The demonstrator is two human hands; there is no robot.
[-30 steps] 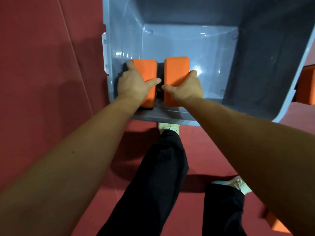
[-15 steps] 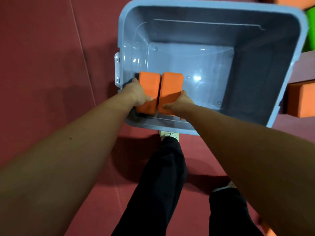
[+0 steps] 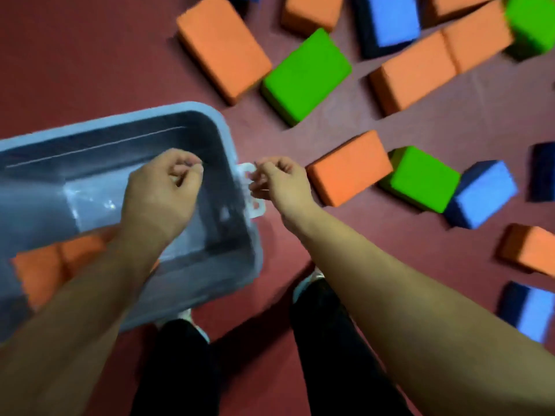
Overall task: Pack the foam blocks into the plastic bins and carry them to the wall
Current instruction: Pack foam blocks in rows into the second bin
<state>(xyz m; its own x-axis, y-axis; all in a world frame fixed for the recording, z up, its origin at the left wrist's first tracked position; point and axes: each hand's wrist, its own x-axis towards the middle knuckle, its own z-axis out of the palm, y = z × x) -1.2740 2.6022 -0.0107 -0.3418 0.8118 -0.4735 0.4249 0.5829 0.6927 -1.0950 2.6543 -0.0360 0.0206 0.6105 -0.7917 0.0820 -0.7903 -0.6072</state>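
A grey-blue plastic bin (image 3: pixel 228 136) lies on the red floor at the left. Two orange foam blocks (image 3: pixel 45 271) rest inside it at its near left end, partly behind my left forearm. My left hand (image 3: pixel 162 190) hovers over the bin with fingers loosely curled and nothing in it. My right hand (image 3: pixel 282 181) is just outside the bin's right end, beside its white latch (image 3: pixel 253 190), fingers curled and empty. An orange block (image 3: pixel 348 166) lies on the floor right next to my right hand.
Several loose foam blocks lie on the floor ahead and to the right: orange (image 3: pixel 222 46), green (image 3: pixel 306 76), green (image 3: pixel 420 178), blue (image 3: pixel 483 193) and a long orange pair (image 3: pixel 435 58). My legs and shoes (image 3: pixel 312 280) stand below the bin.
Both hands have let go of the two orange blocks, which now stay in the bin. My view has swung right, so the bin sits at the left and the loose blocks appear.
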